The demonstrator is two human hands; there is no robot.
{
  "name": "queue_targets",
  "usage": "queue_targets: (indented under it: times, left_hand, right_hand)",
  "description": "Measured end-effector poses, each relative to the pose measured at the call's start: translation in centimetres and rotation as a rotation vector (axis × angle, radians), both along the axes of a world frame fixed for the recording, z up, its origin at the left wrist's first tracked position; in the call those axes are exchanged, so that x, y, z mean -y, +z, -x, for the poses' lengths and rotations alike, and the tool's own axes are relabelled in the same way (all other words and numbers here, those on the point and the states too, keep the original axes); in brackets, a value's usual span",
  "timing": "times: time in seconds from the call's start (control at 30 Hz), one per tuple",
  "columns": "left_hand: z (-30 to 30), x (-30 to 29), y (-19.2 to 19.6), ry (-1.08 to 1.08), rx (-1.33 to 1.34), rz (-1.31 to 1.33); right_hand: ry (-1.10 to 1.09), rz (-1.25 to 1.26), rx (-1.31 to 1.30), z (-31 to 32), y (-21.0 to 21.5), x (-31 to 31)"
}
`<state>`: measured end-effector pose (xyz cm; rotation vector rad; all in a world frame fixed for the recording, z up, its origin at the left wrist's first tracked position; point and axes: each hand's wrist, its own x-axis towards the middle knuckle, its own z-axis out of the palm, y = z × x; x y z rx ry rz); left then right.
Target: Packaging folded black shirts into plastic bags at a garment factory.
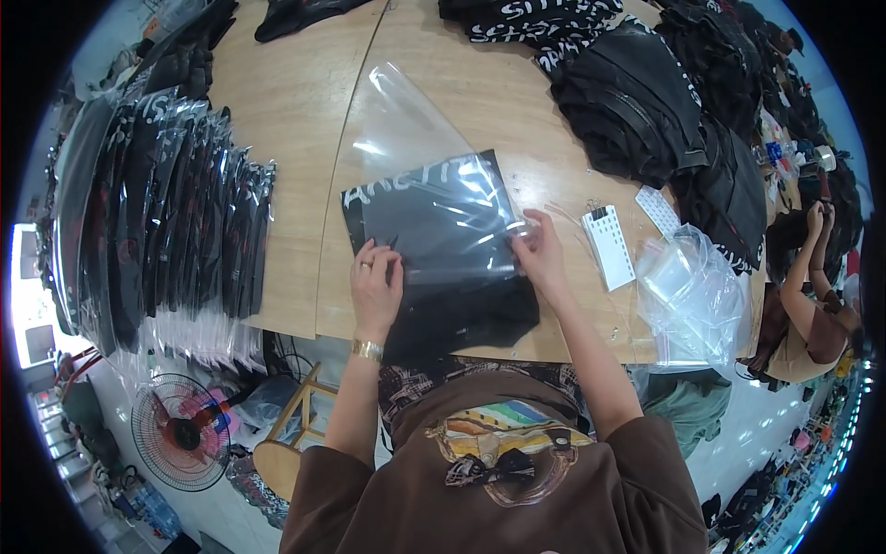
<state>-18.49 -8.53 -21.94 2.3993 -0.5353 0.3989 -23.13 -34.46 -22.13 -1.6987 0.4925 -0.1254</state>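
Note:
On the table in front of me lies a folded black garment [452,309] with white lettering near its far edge. A clear plastic bag [397,120] covers its far part, and the bag's flat end stretches away past it. At the left edge of the bag, my left hand [374,284] is closed, thumb and fingers pinching the film over the cloth. A small dark bit shows by those fingertips, too small to name. My right hand [543,254] grips the bag's right edge between thumb and fingers, and the film bunches there.
Many bagged black garments [166,212] stand in a row at left. Black garments [637,102] are heaped far right. Beside my right hand are a white tag stack with a clip [607,247] and clear bags [692,291]. A fan [182,432] and stool [281,462] stand below; a person sits right.

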Motion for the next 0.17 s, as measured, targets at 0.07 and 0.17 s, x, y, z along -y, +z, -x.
queue_targets:
  times: [0.07, 0.17]
  left_hand:
    - [1.9, -0.4, 0.1, 0.001, -0.033, 0.037]
    - [2.6, -0.5, 0.6, 0.025, -0.115, 0.065]
  right_hand:
    - [0.004, -0.064, -0.06, 2.0, 0.6, -0.1]
    - [0.013, -0.112, -0.146, 2.7, 1.4, 0.5]
